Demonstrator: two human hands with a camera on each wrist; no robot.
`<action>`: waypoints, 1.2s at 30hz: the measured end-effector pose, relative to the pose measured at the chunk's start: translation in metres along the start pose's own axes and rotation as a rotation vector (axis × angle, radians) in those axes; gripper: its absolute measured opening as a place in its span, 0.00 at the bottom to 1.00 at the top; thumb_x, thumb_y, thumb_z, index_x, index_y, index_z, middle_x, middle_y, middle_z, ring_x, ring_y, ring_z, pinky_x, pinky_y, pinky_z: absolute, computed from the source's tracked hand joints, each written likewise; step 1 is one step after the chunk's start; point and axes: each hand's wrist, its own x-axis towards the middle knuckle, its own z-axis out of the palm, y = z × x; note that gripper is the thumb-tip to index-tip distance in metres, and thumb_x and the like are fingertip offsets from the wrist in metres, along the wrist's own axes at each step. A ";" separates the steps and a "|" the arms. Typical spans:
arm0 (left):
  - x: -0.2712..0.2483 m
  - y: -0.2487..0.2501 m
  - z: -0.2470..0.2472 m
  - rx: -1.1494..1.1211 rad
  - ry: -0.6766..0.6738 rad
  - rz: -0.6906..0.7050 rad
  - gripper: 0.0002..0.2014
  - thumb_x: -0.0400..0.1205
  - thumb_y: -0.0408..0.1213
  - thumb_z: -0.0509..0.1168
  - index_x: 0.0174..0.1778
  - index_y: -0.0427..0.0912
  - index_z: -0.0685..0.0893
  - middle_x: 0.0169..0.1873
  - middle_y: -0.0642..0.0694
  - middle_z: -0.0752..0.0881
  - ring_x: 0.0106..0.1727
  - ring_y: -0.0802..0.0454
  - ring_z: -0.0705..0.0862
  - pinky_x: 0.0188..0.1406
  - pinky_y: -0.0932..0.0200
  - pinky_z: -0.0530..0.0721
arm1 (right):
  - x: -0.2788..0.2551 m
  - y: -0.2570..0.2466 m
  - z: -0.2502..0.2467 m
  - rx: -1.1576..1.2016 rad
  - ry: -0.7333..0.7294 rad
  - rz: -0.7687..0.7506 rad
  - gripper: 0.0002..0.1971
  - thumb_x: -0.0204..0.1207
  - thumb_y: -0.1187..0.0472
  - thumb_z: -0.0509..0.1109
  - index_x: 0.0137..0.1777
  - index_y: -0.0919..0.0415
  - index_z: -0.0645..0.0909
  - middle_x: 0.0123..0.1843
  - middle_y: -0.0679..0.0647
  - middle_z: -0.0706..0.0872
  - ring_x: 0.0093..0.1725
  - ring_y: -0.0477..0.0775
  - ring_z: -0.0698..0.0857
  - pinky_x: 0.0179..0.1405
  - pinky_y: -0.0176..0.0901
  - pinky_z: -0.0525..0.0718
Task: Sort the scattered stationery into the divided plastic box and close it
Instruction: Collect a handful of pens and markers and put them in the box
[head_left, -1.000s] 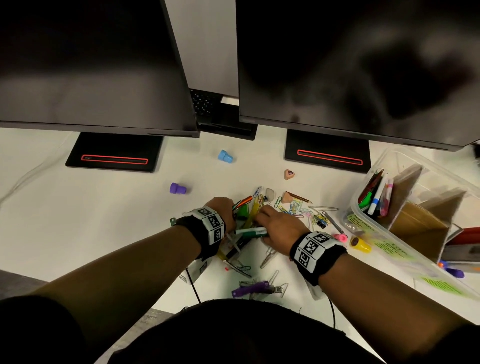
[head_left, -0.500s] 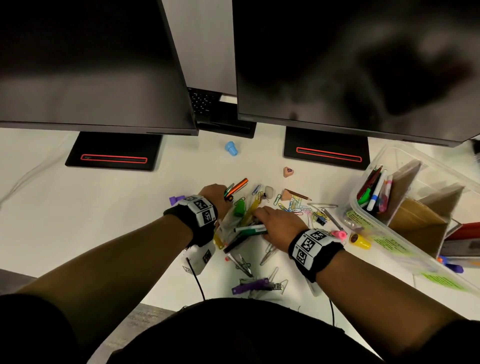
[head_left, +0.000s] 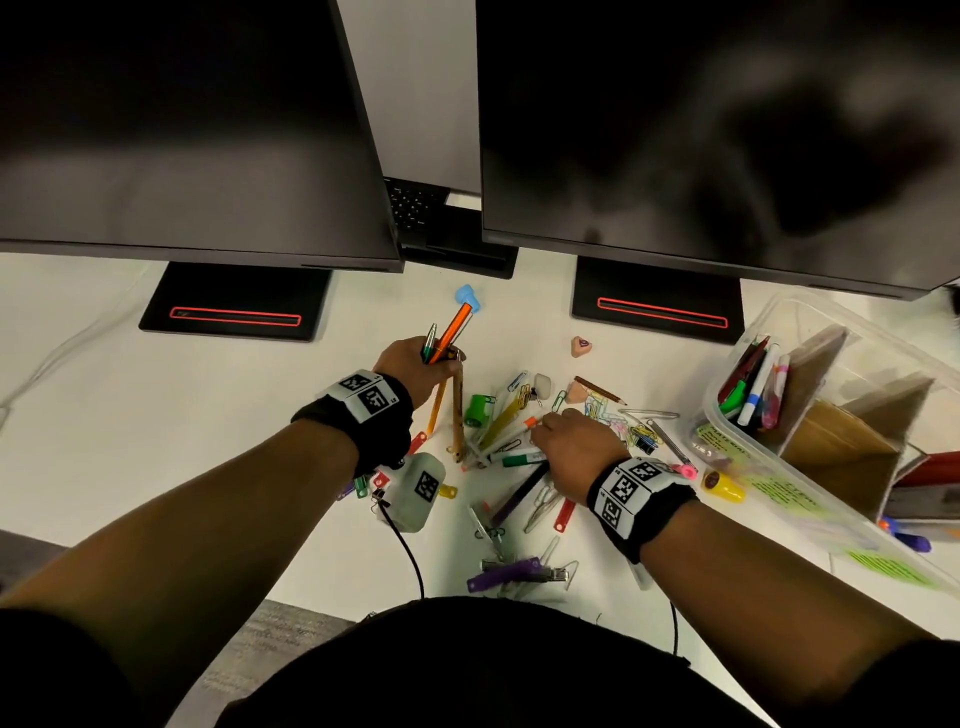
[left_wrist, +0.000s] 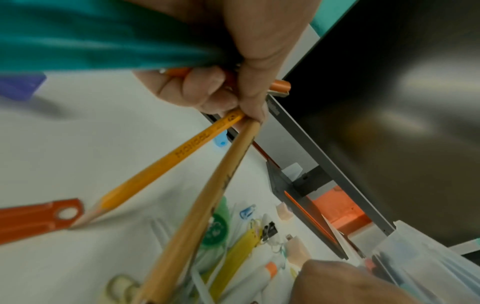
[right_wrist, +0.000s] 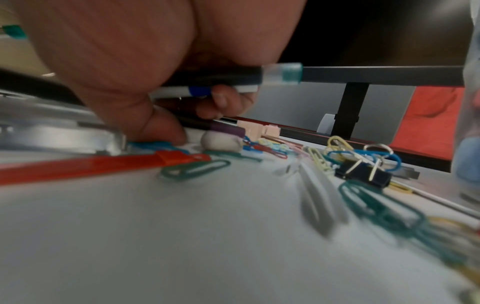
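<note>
White table (head_left: 156, 441) w/ two monitors behind. Your left hand (head_left: 415, 364) grips a bundle of pens and pencils (head_left: 448, 347), tips angled down toward you. Your right hand (head_left: 576, 447) curls round markers (right_wrist: 207, 82) in the pile. Clear divided box (head_left: 810, 467) sits open at far right, nearer your right hand, some pens inside.
</note>
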 end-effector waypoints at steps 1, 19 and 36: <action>-0.001 0.002 0.000 -0.028 0.012 -0.003 0.11 0.80 0.41 0.67 0.55 0.40 0.85 0.33 0.48 0.79 0.39 0.49 0.76 0.46 0.58 0.76 | 0.000 0.001 0.000 0.007 0.005 0.011 0.23 0.74 0.63 0.64 0.70 0.60 0.70 0.65 0.57 0.77 0.64 0.60 0.75 0.56 0.49 0.79; -0.002 -0.003 -0.017 -0.329 0.239 -0.136 0.13 0.86 0.40 0.56 0.60 0.42 0.81 0.56 0.44 0.88 0.56 0.44 0.83 0.61 0.53 0.80 | 0.013 -0.005 -0.012 0.062 0.142 -0.042 0.20 0.78 0.67 0.57 0.70 0.56 0.72 0.66 0.54 0.78 0.65 0.58 0.73 0.59 0.48 0.76; -0.007 0.026 0.017 -0.598 0.024 -0.189 0.12 0.87 0.36 0.55 0.36 0.44 0.75 0.32 0.46 0.78 0.30 0.52 0.77 0.30 0.61 0.79 | -0.014 0.004 -0.013 0.074 -0.009 0.101 0.15 0.80 0.66 0.54 0.65 0.65 0.72 0.63 0.62 0.78 0.64 0.62 0.76 0.59 0.54 0.78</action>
